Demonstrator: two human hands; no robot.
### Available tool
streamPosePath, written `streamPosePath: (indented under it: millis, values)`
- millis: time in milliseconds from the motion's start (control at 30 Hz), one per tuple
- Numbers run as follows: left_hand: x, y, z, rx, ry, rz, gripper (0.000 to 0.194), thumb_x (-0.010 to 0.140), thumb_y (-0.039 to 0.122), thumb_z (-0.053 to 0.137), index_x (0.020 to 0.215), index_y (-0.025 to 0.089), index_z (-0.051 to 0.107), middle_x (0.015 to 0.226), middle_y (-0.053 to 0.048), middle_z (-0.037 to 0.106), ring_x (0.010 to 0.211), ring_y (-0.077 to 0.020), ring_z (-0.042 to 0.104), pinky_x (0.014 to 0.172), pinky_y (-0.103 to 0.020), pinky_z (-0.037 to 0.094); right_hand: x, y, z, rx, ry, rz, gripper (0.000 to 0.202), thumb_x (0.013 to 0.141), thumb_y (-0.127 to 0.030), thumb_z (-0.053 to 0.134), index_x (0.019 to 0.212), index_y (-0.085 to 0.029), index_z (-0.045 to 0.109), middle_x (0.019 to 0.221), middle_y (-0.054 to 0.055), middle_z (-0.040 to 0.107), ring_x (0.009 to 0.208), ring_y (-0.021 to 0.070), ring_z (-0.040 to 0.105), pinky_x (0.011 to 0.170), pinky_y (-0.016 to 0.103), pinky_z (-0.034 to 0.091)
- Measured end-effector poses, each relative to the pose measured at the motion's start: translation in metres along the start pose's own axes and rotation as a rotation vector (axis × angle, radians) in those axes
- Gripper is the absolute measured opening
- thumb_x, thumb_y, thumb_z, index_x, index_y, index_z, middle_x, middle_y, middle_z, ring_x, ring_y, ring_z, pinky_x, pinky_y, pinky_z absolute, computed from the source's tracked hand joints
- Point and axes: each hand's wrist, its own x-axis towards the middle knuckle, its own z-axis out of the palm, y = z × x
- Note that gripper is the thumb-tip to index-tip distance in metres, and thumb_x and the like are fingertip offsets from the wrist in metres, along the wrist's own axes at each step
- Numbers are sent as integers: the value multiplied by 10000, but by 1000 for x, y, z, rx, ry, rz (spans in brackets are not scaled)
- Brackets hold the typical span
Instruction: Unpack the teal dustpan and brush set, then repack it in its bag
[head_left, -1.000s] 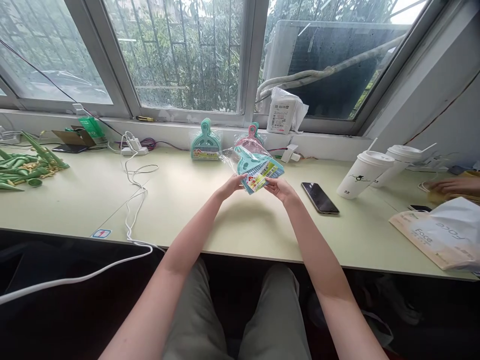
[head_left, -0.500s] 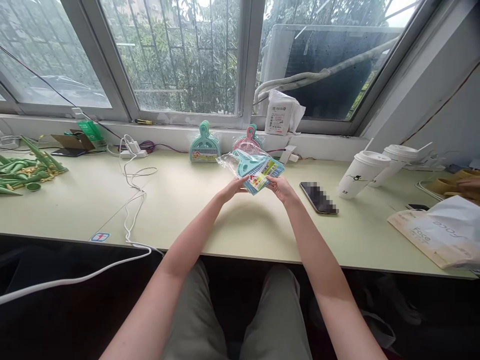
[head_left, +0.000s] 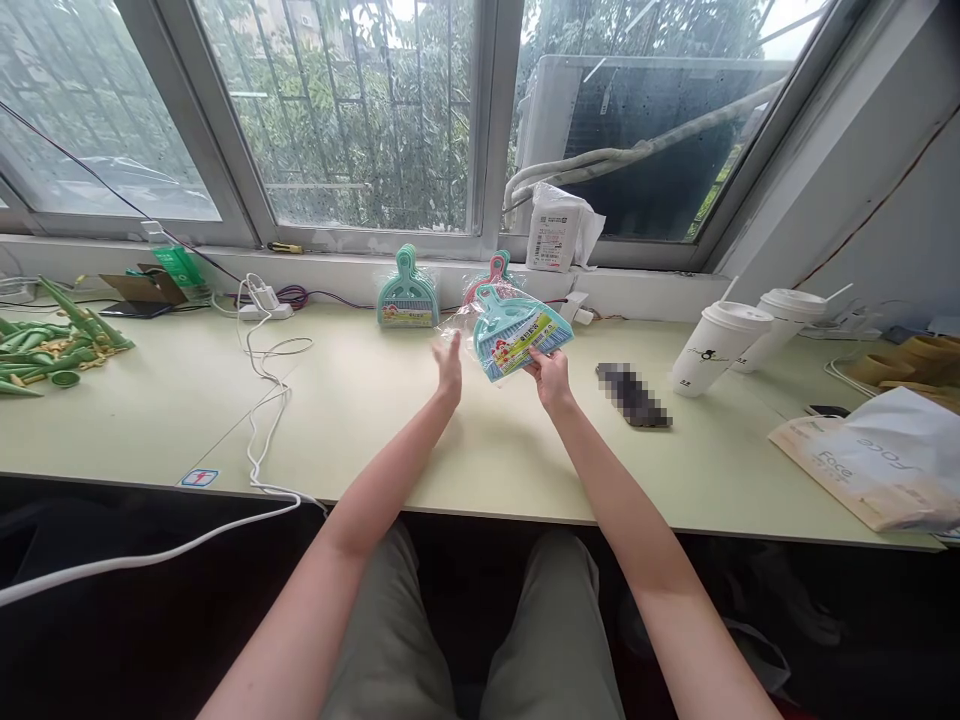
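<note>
A teal mini dustpan and brush set (head_left: 517, 335), wrapped in clear plastic with a yellow-green label, is held tilted above the table. My right hand (head_left: 553, 380) grips its lower right corner, thumb on the label side. Just left of it, apart from the package, my left hand (head_left: 450, 370) is raised with its fingers extended and somewhat blurred, holding nothing. Behind, against the wall, stand several wrapped teal dustpan sets (head_left: 407, 295) in a stack. A pink dustpan set (head_left: 495, 270) leans there too, partly hidden by the held one.
On the right are a phone (head_left: 635, 396), two white lidded cups (head_left: 718, 350) and a paper bag (head_left: 862, 450). A white cable (head_left: 259, 430) runs over the table's left part. Green plastic pieces (head_left: 56, 345) lie at far left. A tissue pack (head_left: 559, 230) sits on the sill.
My left hand has let go of the dustpan set and moved slightly left, opening. My right hand keeps hold of the set, which now faces me more.
</note>
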Motion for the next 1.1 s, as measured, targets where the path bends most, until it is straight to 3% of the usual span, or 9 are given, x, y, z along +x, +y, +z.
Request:
streamPosePath:
  millis: [67,100,233,367,500,600,833,1000,1100]
  values:
    - [3,9,-8,196,419,138,593,980,512,391,1480,208,298,1551,-183,347,1495,-239,262,1172,-479,281,0,1,0,-21,-12,-14,190,783,-188,690,945,-208,593,1051,33,732,989,180,714,869,342,619]
    - [2,14,-10,287,498,243,543,973,489,431,1440,219,372,1537,-163,371,1487,-233,272,1179,-463,273,-1,3,1,-34,-26,-15,202,779,-207,701,951,-208,594,1054,33,730,993,179,711,871,341,616]
    - [-7,28,-10,561,184,600,364,930,434,560,1226,227,604,1443,-116,489,1401,-269,381,1154,-446,318,-4,11,4,-130,-153,-3,313,716,-299,788,950,-208,601,1029,35,729,976,194,706,868,367,611]
    - [-16,22,1,789,6,649,290,950,302,516,1195,204,637,1329,-129,574,1250,-284,506,1034,-419,434,-10,19,10,-208,-246,11,436,618,-349,858,943,-204,606,965,28,731,960,210,698,866,391,612]
    - [-20,14,6,1025,-62,611,328,967,180,377,1129,163,662,1068,-144,641,1042,-271,606,846,-351,504,-13,25,13,-255,-208,43,423,616,-348,857,920,-202,602,892,14,722,917,202,696,841,393,617]
    - [-22,14,7,1063,-113,659,405,951,135,365,1283,187,592,1020,-129,627,979,-239,623,800,-298,502,-14,27,13,-256,-173,45,366,649,-333,832,901,-203,600,876,7,713,889,190,693,818,378,619]
    - [-23,15,12,1026,-177,712,318,913,110,404,1112,157,647,1145,-175,578,1117,-292,560,940,-400,461,-12,27,12,-218,-121,50,334,681,-325,805,908,-202,594,899,9,708,838,167,690,792,342,611]
    - [-27,10,18,970,-257,700,424,889,97,432,1278,171,583,1264,-180,540,1195,-313,509,952,-432,438,-6,26,6,-191,-43,41,299,714,-293,772,933,-203,589,944,13,713,882,158,695,822,327,603]
    - [-29,9,20,979,-186,711,414,910,136,447,1295,204,583,1348,-168,516,1280,-327,450,1013,-465,401,-4,24,4,-144,-10,21,254,740,-263,733,937,-201,584,987,19,711,895,151,695,833,319,599]
